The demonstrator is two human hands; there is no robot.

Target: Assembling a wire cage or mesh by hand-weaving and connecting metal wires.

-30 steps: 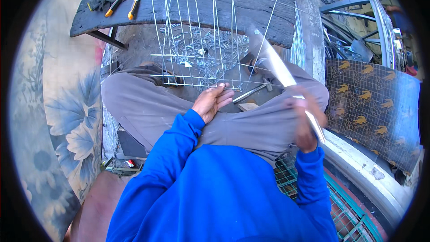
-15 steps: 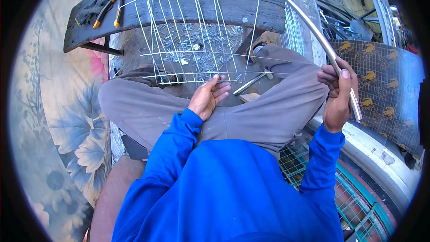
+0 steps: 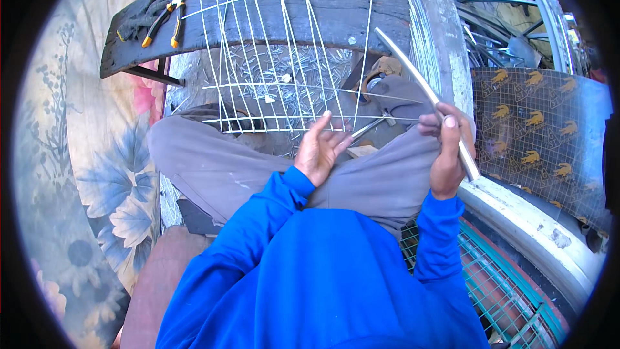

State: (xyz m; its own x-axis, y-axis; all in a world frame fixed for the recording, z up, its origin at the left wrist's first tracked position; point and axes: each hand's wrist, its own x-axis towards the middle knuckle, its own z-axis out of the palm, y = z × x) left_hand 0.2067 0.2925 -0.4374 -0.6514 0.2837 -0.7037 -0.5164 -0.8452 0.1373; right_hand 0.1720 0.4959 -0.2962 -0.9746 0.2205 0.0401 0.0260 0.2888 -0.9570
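My right hand is closed round a long, straight metal bar, which slants up and to the left toward the bench. A grid of thin metal wires leans from the bench down toward my lap, its near end between my knees. At the grid's near right corner, my left hand is held palm up with fingers apart. Its fingertips are by the end wires; whether they touch is unclear. Past that hand lies a hammer-like tool with a metal handle, partly hidden.
Pliers with black and yellow handles and a dark glove lie on the dark wooden bench. Cut wire scraps litter the ground beneath. Metal frames stand at far right, a green wire mesh near right.
My right hand has moved left with the bar, bringing it nearer the grid. My left hand has shifted right and slightly down, its fingers spreading.
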